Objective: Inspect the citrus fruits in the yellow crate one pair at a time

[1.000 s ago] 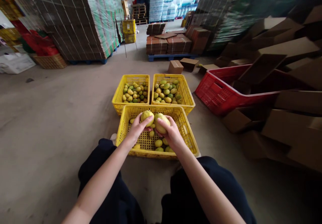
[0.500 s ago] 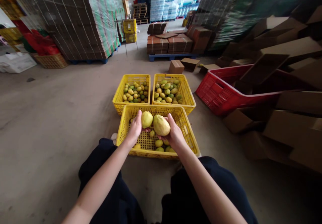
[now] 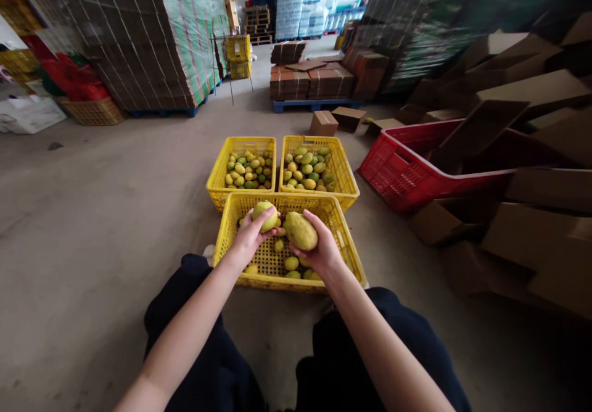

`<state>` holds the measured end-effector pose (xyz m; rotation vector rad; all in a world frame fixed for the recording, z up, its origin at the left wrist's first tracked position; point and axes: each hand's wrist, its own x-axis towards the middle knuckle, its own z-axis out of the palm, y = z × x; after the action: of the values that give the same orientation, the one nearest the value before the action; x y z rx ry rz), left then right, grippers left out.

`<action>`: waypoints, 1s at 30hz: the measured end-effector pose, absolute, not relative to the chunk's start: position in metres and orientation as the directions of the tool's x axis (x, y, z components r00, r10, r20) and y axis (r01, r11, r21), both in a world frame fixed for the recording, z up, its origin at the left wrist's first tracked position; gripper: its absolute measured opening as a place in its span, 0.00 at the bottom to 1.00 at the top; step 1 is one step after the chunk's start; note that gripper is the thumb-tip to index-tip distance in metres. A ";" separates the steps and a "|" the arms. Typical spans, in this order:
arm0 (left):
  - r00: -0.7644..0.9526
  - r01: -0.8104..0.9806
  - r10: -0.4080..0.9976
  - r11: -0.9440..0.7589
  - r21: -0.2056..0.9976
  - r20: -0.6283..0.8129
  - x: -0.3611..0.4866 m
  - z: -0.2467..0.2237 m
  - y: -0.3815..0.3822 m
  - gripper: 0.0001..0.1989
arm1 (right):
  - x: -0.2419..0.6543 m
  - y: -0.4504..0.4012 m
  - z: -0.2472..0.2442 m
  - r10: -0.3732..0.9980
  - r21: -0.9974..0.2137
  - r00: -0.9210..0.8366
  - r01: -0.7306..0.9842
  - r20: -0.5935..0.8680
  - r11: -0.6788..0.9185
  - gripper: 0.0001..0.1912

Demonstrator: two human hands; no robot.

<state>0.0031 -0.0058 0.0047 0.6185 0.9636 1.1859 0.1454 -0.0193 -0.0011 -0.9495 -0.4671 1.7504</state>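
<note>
My left hand is closed around a round yellow-green lemon, thumb lying over its top. In my right hand rests a larger, bumpy, elongated lemon, with the fingers wrapped under it. Both fruits are held above the near yellow crate, whose holed floor shows between the hands. Inside that crate several green-yellow lemons lie toward the front right, and a few others sit partly hidden behind my hands.
Beyond stand two yellow crates, the left crate and right crate, both holding many lemons. A red crate with cardboard lies right, among loose boxes. Flattened cartons sit on a blue pallet farther back.
My left hand has turned, its thumb now across the lemon, which shifted slightly left. The right hand has rotated its lemon and moved it slightly right.
</note>
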 end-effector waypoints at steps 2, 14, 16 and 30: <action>0.101 -0.474 0.936 0.343 0.811 -0.337 0.001 0.007 -0.006 0.20 | 0.146 -0.017 -0.002 0.895 -0.680 -0.149 -0.601 -0.420 -0.420 0.18; 0.074 -0.614 0.913 0.358 0.703 -0.401 0.001 0.002 0.001 0.19 | 0.143 -0.015 -0.003 0.873 -0.612 -0.196 -0.646 -0.446 -0.457 0.16; 0.117 -0.593 0.919 0.368 0.716 -0.376 0.001 -0.002 0.002 0.21 | 0.145 -0.015 -0.003 0.874 -0.593 -0.201 -0.666 -0.442 -0.453 0.14; 0.147 -0.478 0.979 0.198 0.856 -0.144 0.001 0.006 -0.008 0.20 | 0.149 -0.019 -0.002 0.940 -0.756 -0.227 -0.559 -0.256 -0.341 0.16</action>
<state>0.0011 -0.0082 0.0061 0.7558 0.8360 1.2054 0.1494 -0.0191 -0.0019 -0.8616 -0.6414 1.7750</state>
